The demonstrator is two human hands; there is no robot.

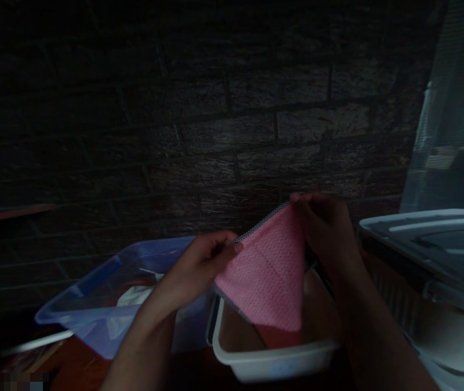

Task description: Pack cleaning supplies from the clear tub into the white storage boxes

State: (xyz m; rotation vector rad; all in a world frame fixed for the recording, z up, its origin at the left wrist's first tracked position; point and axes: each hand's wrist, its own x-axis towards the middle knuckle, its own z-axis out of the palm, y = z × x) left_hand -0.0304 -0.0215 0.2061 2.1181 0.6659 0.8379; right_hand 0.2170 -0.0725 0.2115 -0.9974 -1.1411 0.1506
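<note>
A pink textured cloth (268, 266) with a black-and-white checked edge hangs between my two hands. My left hand (205, 260) pinches its edge at the left, thumb on the near side. Higher up and to the right, my right hand (325, 217) is closed on the cloth's upper corner. The cloth droops in a point over a white plastic bin (275, 355). Something reddish shows inside the bin beneath the cloth, too dim to name. My right forearm hides part of the bin's right side.
A translucent blue plastic tub (105, 320) with a white item inside stands left. At right is a lidded container (436, 250), beside a pale translucent panel (456, 119). A dark brick wall (215, 125) rises behind. The light is dim.
</note>
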